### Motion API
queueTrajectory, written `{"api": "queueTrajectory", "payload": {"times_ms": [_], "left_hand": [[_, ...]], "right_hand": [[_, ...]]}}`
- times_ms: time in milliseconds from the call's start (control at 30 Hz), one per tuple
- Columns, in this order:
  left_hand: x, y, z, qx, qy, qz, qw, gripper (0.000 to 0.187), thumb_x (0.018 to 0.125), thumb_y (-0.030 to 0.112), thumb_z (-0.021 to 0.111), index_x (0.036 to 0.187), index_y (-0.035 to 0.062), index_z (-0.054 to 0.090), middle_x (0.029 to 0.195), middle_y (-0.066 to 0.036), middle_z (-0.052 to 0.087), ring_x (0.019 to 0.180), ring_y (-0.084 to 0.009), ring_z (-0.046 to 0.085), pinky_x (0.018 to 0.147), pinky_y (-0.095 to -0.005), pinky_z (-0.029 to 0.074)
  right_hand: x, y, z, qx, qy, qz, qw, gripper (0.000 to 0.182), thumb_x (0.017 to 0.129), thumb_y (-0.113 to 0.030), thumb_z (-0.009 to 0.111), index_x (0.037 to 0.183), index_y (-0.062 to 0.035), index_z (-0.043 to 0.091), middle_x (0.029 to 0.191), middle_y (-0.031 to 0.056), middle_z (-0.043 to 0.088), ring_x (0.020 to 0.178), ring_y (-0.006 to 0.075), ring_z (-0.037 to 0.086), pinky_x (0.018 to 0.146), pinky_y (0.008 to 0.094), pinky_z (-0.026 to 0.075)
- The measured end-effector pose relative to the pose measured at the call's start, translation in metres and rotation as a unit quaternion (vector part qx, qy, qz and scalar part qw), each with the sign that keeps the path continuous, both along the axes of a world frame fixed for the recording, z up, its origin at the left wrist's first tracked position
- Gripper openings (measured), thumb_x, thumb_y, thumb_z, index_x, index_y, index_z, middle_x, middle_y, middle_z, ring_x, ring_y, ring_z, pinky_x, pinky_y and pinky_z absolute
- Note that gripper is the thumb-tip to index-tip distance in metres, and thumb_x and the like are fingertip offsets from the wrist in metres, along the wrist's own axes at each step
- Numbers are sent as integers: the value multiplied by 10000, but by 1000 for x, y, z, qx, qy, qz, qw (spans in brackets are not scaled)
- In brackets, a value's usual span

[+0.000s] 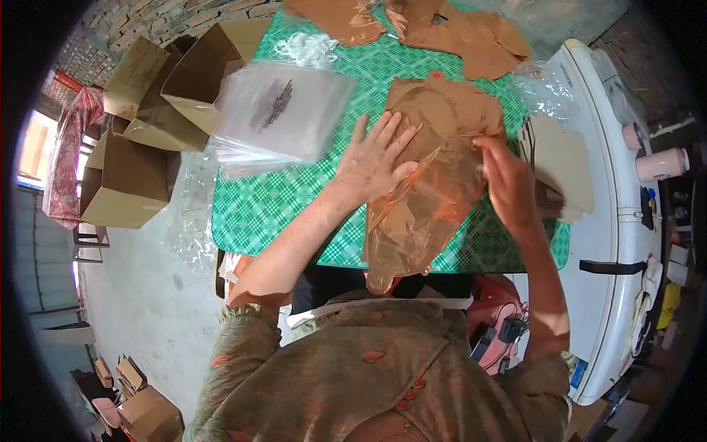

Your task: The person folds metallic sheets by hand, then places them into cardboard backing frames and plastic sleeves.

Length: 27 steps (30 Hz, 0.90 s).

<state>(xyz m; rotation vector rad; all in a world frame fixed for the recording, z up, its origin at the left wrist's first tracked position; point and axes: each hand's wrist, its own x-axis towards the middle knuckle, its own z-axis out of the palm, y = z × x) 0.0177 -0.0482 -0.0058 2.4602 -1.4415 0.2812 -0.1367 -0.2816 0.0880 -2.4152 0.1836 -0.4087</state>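
Observation:
A pair of sheer tan-brown tights (456,118) lies spread over the green checked tablecloth (272,206), with a small red tag at its far edge. Its near end is bunched and hangs slightly over the table's front edge. My left hand (373,160) rests flat on the left side of the tights, fingers spread. At the right side, my right hand (508,184) has its fingers pinched on the fabric's edge. Left of my left hand is a stack of clear plastic bags (287,110) with dark print. Beige cards (563,166) lie to the right of my right hand.
More brown hosiery (456,37) covers the table's far side. White stringy material (305,50) sits behind the bag stack. Crumpled clear plastic (545,88) lies at the far right. Open cardboard boxes (129,177) stand to the left, and a white appliance-like surface (600,243) borders the right.

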Motion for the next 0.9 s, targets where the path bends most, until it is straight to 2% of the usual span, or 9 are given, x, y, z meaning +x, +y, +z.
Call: {"api": "queueTrajectory", "payload": {"times_ms": [67, 100, 300, 433, 533, 567, 667, 700, 900], "left_hand": [[0, 0, -1, 7, -3, 3, 1000, 718, 1116, 587, 447, 1692, 158, 418, 1755, -172, 357, 1649, -344, 277, 1347, -600, 146], [-1, 0, -2, 6, 0, 2, 1000, 721, 1115, 590, 446, 1690, 155, 418, 1757, -171, 354, 1650, -343, 274, 1347, -601, 145], [5, 0, -5, 23, 2, -6, 1000, 750, 1102, 606, 451, 1681, 131, 424, 1772, -166, 324, 1655, -341, 262, 1348, -604, 136], [3, 0, -3, 15, 11, -9, 1000, 766, 1093, 616, 460, 1681, 127, 422, 1770, -173, 324, 1655, -343, 264, 1346, -606, 139], [1, -1, -1, 2, 14, -5, 1000, 771, 1087, 625, 469, 1683, 138, 422, 1762, -179, 339, 1651, -347, 274, 1342, -609, 146], [0, 0, -1, -4, 15, -2, 1000, 773, 1085, 627, 474, 1684, 142, 423, 1760, -180, 344, 1650, -350, 278, 1340, -611, 149], [1, 0, -3, -6, 11, 1, 1000, 772, 1081, 627, 489, 1689, 156, 420, 1751, -182, 363, 1641, -357, 299, 1334, -617, 156], [1, 0, -4, -10, -1, -4, 1000, 793, 1095, 656, 406, 1673, 114, 445, 1737, -202, 384, 1637, -358, 301, 1332, -603, 150], [0, 0, -11, -24, -55, -3, 998, 786, 1104, 664, 381, 1682, 135, 440, 1739, -183, 389, 1644, -351, 284, 1326, -618, 150]], "right_hand": [[1, 3, -20, -201, -115, 57, 971, 286, 1021, -66, 640, 1303, -23, 664, 1021, 168, 670, 958, 292, 679, 828, 464, 547], [3, 11, -20, -244, -76, 85, 963, 400, 953, -66, 692, 1351, -40, 658, 1273, 186, 671, 1236, 391, 624, 1038, 535, 506], [59, 54, -56, -188, -31, 173, 966, 529, 1089, -263, 553, 1575, -56, 524, 1687, 171, 430, 1615, 367, 315, 1305, 544, 248], [104, 25, -87, -210, 42, 185, 959, 610, 1146, -356, 401, 1698, -100, 360, 1780, 114, 316, 1670, 347, 199, 1341, 552, 139], [123, -9, -109, -376, 13, 150, 914, 616, 1143, -350, 434, 1703, -106, 360, 1788, 106, 307, 1659, 357, 231, 1326, 594, 181], [131, -20, -113, -436, 7, 129, 891, 621, 1134, -372, 483, 1701, -141, 378, 1789, 79, 322, 1642, 352, 283, 1303, 625, 246], [126, -20, -98, -478, 31, 119, 870, 621, 1121, -392, 529, 1692, -183, 403, 1781, 52, 350, 1626, 340, 324, 1287, 630, 293], [127, -20, -102, -461, 4, 104, 881, 613, 1123, -417, 518, 1693, -220, 410, 1770, 10, 377, 1624, 311, 334, 1288, 624, 292], [128, -25, -114, -425, -2, 96, 900, 594, 1163, -442, 427, 1722, -256, 353, 1793, -37, 325, 1645, 262, 295, 1316, 618, 239]]}}
